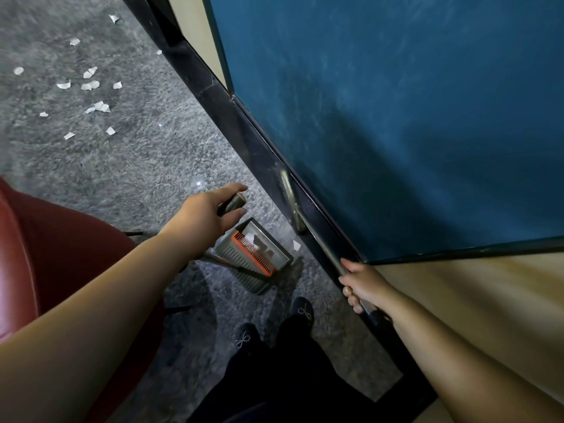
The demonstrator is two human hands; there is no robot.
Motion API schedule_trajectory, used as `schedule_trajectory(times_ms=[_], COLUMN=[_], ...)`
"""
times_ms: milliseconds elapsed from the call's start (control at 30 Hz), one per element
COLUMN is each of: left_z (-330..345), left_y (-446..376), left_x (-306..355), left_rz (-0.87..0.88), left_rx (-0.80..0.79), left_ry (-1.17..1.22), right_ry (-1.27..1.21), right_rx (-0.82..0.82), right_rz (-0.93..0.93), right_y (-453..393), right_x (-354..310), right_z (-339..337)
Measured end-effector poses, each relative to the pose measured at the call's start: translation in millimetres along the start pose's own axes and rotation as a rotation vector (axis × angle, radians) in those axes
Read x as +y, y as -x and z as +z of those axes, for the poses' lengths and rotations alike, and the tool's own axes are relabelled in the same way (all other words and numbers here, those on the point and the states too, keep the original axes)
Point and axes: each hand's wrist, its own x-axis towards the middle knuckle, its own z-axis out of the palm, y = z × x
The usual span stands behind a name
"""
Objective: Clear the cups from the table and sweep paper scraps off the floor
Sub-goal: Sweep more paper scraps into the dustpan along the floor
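Note:
A grey dustpan [244, 257] with an orange comb stands on the carpet beside the table, with a few paper scraps inside it. My left hand [207, 215] holds the dark top end of the dustpan's long handle [236, 201] between thumb and fingers. My right hand [363, 285] grips a metal broom stick [326, 250] that runs along the table's black edge; the broom head is hidden. One scrap [296, 245] lies just right of the pan. Several white paper scraps [91, 85] are scattered on the grey carpet at the upper left.
The blue-topped table [396, 117] with a black rim fills the right side. A red chair [45, 254] stands close on the left. My feet in dark shoes [302, 312] are just behind the dustpan.

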Motion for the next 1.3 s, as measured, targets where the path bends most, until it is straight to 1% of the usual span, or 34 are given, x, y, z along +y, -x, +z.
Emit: schedule_trajectory(times_ms=[167, 300, 400, 533, 733, 867, 1000, 1167, 1300], left_z=[2, 4, 3, 0, -2, -4, -6, -10, -18], left_y=[0, 2, 4, 12, 19, 26, 31, 33, 43], left_x=[2, 1, -2, -10, -22, -30, -34, -37, -39], left_rz=[0.015, 0.039, 0.025, 0.034, 0.034, 0.054, 0.062, 0.047, -0.037], left_rx=[-0.001, 0.001, 0.010, 0.013, 0.029, 0.038, 0.036, 0.044, 0.114], left_ry=[-0.038, -0.072, -0.064, -0.049, -0.072, -0.096, -0.102, -0.082, 0.015], right_ry=[-0.040, -0.170, -0.215, -0.199, -0.149, -0.143, -0.203, -0.164, -0.177], right_rx=[-0.005, -0.067, -0.136, -0.167, -0.099, -0.059, -0.139, -0.206, -0.243], right_rz=[0.074, 0.092, 0.079, 0.047, 0.009, 0.021, 0.054, 0.049, 0.027], right_y=[2, 10, 14, 20, 28, 20, 17, 34, 44], right_x=[19, 31, 32, 28, 24, 19, 14, 16, -3], right_z=[17, 30, 36, 36, 33, 49, 61, 52, 45])
